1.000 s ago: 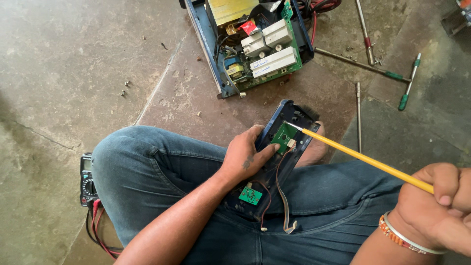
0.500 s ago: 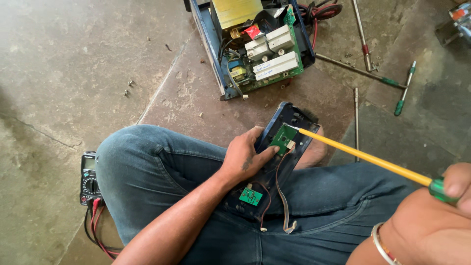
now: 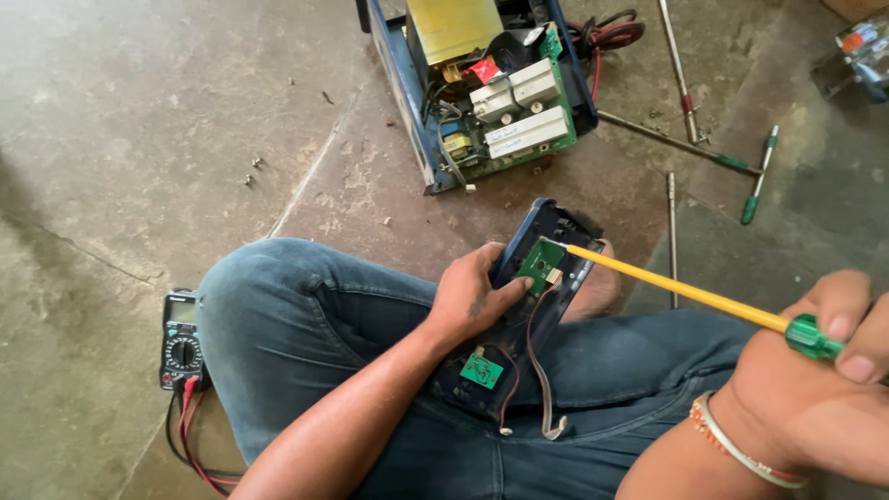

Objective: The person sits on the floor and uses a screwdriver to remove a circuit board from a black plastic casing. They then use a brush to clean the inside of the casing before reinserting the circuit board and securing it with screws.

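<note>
1. On the lap, over blue denim: left hand (image 3: 472,294) wrapped around the edge of a dark blue plastic panel (image 3: 546,231), fingers (image 3: 507,298) curled shut on it, thumb pressing beside a small square green circuit board (image 3: 541,263).
2. At lower right: right hand (image 3: 820,370), fingers closed around the translucent green handle of a screwdriver (image 3: 685,296); long yellow shaft slanting up-left, tip touching the panel just beside the green board, close to the left thumb.
3. Lower on the same panel: second small green board (image 3: 482,371), thin red wires and a flat grey ribbon cable (image 3: 542,380) dangling loose over the jeans.
4. Around the right wrist: slim bangles, orange and silver (image 3: 732,444).
5. Beyond the knees, on the rough concrete floor (image 3: 139,139): opened blue metal case (image 3: 491,83) with green board, white blocky parts and a yellow-topped component.
6. Right of the case: several long metal rods and a green-handled tool (image 3: 757,181), well apart from both hands.
7. Beside the left knee: black multimeter (image 3: 181,338) with red and black leads.
</note>
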